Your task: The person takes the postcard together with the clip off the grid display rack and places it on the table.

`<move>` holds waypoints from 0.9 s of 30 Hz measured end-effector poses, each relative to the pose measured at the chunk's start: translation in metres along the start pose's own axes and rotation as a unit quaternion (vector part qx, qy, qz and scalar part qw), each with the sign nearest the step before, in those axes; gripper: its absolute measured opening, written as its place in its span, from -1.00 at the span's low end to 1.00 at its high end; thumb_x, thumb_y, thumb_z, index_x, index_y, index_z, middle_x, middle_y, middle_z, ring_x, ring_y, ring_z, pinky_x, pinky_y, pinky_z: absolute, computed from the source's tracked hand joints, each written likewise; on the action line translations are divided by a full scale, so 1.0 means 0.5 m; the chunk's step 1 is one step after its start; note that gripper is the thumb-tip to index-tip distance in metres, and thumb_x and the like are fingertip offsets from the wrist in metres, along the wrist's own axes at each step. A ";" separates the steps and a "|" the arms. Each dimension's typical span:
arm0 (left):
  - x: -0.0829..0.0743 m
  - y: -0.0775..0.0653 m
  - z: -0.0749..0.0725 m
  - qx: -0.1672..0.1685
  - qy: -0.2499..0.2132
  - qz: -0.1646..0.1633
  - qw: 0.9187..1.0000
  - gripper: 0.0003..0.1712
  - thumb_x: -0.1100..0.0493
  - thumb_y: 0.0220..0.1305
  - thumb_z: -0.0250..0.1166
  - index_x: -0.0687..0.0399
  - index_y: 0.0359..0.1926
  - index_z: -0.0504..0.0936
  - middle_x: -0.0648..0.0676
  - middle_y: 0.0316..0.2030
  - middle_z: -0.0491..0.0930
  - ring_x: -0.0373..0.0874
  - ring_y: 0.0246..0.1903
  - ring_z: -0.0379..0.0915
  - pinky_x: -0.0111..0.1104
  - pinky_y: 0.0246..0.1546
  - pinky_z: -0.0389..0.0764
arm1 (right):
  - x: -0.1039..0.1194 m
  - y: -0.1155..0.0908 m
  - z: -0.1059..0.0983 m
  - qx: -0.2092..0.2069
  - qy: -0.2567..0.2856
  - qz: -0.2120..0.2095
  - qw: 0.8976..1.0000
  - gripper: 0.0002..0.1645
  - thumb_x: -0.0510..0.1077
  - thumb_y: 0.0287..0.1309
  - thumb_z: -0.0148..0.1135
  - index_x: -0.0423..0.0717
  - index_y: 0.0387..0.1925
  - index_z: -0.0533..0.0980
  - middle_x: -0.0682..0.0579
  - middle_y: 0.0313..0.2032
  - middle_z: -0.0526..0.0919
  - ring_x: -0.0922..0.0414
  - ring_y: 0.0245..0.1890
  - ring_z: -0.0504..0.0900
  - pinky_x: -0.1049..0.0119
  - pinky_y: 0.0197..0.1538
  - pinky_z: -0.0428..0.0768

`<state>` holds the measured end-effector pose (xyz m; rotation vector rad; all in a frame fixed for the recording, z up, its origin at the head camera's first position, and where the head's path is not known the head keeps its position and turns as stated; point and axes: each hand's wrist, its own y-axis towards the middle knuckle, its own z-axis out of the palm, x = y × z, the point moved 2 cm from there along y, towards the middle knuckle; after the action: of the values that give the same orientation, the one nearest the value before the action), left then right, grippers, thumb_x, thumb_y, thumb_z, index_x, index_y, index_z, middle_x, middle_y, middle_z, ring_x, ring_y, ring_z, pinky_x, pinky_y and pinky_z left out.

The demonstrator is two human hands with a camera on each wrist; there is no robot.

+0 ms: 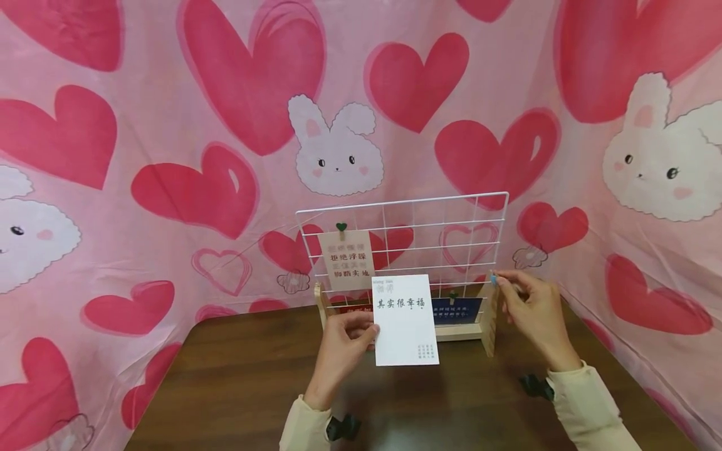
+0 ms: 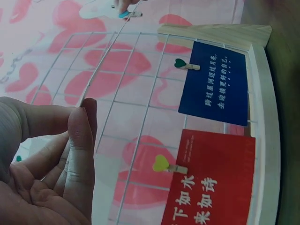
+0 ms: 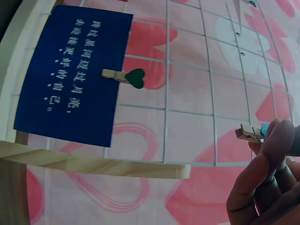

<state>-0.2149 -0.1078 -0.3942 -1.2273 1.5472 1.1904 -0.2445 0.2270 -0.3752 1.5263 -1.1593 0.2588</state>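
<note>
My left hand [image 1: 345, 344] pinches a white card [image 1: 405, 332] with dark printed characters by its left edge, in front of a white wire grid [image 1: 406, 200]. In the left wrist view the card shows edge-on between thumb and fingers. To the right of the grid, my right hand [image 1: 533, 307] pinches a small wooden clothespin [image 3: 251, 133] with a blue top. Clipped to the grid are a beige card [image 1: 345, 257] at upper left, a red card [image 2: 211, 183] below and a blue card [image 2: 214, 84] at lower right.
The grid stands in a pale wooden base [image 1: 451, 333] on a brown wooden table [image 1: 225, 376]. Green heart clothespins [image 3: 135, 78] and a yellow heart clothespin [image 2: 161, 163] hold the clipped cards. Behind hangs a pink cloth [image 1: 169, 125] with hearts and rabbits.
</note>
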 end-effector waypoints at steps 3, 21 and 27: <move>0.007 -0.007 -0.009 0.001 -0.001 -0.012 1.000 -0.69 0.26 0.34 0.41 0.34 0.04 0.73 0.33 -0.08 0.76 -0.07 -0.36 0.72 -0.23 -0.26 0.81 | -0.005 -0.005 -0.001 0.000 0.001 0.002 1.000 -0.82 -0.38 0.29 0.33 -0.31 -0.09 0.71 -0.02 -0.76 0.56 0.36 -0.87 0.40 0.49 -0.73 0.42; 0.033 -0.039 -0.069 -0.032 0.020 -0.045 0.998 -0.74 0.35 0.32 0.38 0.42 -0.01 0.73 0.33 -0.18 0.76 -0.13 -0.40 0.72 -0.25 -0.32 0.81 | -0.055 -0.024 0.000 0.015 -0.049 0.012 0.999 -0.88 -0.29 0.34 0.34 -0.26 -0.15 0.71 0.10 -0.78 0.55 0.34 -0.86 0.43 0.47 -0.72 0.41; 0.042 -0.043 -0.084 -0.042 0.018 -0.047 0.998 -0.75 0.38 0.29 0.38 0.44 -0.03 0.74 0.33 -0.24 0.76 -0.16 -0.43 0.69 -0.38 -0.38 0.75 | -0.077 -0.024 -0.007 0.018 -0.068 0.008 0.998 -0.89 -0.27 0.34 0.34 -0.25 -0.19 0.70 0.08 -0.77 0.56 0.39 -0.86 0.42 0.48 -0.71 0.38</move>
<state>-0.1998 -0.1548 -0.4090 -1.3674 1.4616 1.1875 -0.2525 0.2482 -0.4086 1.5864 -1.2805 0.1913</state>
